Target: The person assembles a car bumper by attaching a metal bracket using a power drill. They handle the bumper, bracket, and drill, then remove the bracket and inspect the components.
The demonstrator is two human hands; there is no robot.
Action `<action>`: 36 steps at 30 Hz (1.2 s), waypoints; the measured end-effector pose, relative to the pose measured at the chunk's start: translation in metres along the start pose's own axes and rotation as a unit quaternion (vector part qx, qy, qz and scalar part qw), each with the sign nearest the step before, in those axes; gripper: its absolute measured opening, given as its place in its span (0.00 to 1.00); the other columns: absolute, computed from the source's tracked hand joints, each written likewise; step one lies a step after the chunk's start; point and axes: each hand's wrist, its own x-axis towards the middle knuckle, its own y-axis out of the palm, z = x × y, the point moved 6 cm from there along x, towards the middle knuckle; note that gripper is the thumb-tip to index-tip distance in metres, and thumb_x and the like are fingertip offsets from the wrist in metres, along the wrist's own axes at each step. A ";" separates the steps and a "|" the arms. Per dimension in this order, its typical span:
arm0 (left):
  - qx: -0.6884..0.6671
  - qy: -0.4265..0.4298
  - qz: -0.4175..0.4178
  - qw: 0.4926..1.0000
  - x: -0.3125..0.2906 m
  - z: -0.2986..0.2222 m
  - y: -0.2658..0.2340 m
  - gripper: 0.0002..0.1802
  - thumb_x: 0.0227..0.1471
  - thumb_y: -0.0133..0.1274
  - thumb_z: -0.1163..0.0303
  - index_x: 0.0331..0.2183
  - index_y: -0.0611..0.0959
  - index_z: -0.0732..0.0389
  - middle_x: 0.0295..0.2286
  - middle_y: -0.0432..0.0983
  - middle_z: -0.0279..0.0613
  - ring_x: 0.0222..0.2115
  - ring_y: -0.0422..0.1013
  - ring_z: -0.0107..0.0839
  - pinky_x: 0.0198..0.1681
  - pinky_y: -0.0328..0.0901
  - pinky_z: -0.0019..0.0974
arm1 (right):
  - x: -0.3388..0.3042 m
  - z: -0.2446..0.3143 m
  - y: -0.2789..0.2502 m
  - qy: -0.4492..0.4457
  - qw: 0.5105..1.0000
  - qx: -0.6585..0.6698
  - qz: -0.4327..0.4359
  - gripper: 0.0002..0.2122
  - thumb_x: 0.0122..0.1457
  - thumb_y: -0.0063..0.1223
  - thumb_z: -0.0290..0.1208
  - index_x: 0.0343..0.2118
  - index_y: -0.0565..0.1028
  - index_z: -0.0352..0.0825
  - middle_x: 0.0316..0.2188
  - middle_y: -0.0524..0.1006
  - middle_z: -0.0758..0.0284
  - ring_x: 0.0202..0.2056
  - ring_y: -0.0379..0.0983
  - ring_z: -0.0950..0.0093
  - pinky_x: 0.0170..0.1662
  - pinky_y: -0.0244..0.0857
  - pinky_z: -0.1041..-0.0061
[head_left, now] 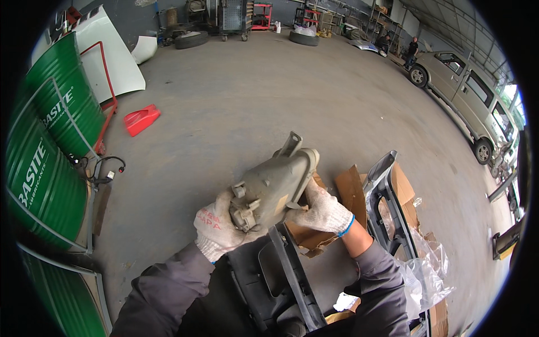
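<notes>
A dusty grey-beige headlight (pixel 276 181), its back side with sockets and a mounting tab showing, is held up between my two gloved hands. My left hand (pixel 216 226) wraps round its lower left end, beside the sockets. At the opposite side my right hand (pixel 324 212) grips the edge, with the fingers partly hidden behind the housing. Both gloves are white knit. Below the headlight lies a black plastic car trim panel (pixel 252 275) with openings. Torn cardboard (pixel 352 194) shows behind my right hand.
A silver-and-black car trim part (pixel 383 178) lies at the right with clear plastic wrap (pixel 426 275). Green drums (pixel 42 180) and a metal frame (pixel 95 208) stand left, near a red jug (pixel 141 119). Farther off are a van (pixel 469 92), tires (pixel 191 40) and two people.
</notes>
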 end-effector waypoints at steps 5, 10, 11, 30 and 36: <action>0.098 0.022 0.003 0.995 0.002 -0.012 -0.005 0.55 0.29 0.79 0.44 0.54 0.71 0.62 0.39 0.82 0.47 0.34 0.81 0.45 0.39 0.76 0.43 | -0.002 0.003 -0.002 0.023 1.000 0.017 -0.009 0.33 0.48 0.72 0.30 0.58 0.69 0.30 0.51 0.76 0.57 0.52 0.75 0.64 0.56 0.69 0.66; 0.162 0.079 0.006 0.984 0.013 -0.015 0.000 0.55 0.31 0.77 0.42 0.53 0.71 0.65 0.38 0.81 0.50 0.32 0.80 0.50 0.36 0.76 0.44 | -0.006 0.021 -0.013 -0.084 0.991 -0.099 -0.026 0.36 0.50 0.67 0.29 0.63 0.63 0.33 0.52 0.76 0.51 0.55 0.74 0.55 0.56 0.70 0.62; 0.169 0.062 0.018 0.984 0.014 -0.012 0.004 0.55 0.31 0.77 0.42 0.53 0.71 0.65 0.38 0.81 0.50 0.32 0.80 0.51 0.36 0.76 0.45 | 0.001 0.025 -0.017 0.089 0.995 -0.041 -0.009 0.37 0.49 0.67 0.29 0.64 0.63 0.33 0.51 0.77 0.51 0.54 0.75 0.55 0.56 0.70 0.62; -0.390 -0.093 0.146 0.904 0.001 0.030 0.028 0.61 0.35 0.81 0.61 0.63 0.60 0.62 0.56 0.68 0.40 0.58 0.66 0.33 0.60 0.66 0.41 | -0.006 0.008 -0.013 -0.061 0.982 0.073 -0.162 0.45 0.56 0.65 0.45 0.70 0.54 0.30 0.63 0.65 0.43 0.64 0.63 0.50 0.62 0.65 0.59; -0.360 -0.056 0.158 0.918 0.006 0.027 0.022 0.59 0.36 0.80 0.60 0.63 0.62 0.64 0.58 0.66 0.41 0.58 0.66 0.33 0.60 0.65 0.41 | -0.010 0.017 -0.010 -0.082 0.975 0.047 -0.202 0.40 0.60 0.59 0.43 0.70 0.54 0.28 0.61 0.66 0.42 0.62 0.66 0.48 0.63 0.62 0.59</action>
